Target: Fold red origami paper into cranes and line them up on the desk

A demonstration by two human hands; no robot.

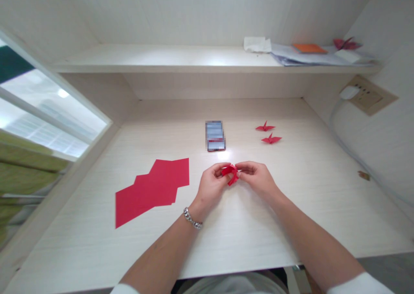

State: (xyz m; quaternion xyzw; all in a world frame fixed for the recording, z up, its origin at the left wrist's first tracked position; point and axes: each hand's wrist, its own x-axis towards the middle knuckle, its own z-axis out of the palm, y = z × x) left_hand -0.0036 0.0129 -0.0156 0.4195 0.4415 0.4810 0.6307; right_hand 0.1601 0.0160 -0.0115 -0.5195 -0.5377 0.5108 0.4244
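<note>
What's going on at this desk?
A person pinches a small folded red paper piece between the left hand and the right hand, over the desk. Flat red sheets lie overlapping to the left. A phone lies beyond the hands, with a red paper crane and a second crane to its right. The shelf above carries papers and another red folded figure.

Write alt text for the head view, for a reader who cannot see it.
The left hand and right hand pinch a small folded red paper over a pale desk. Flat red sheets lie to the left, a phone beyond the hands, two paper cranes to its right.
</note>
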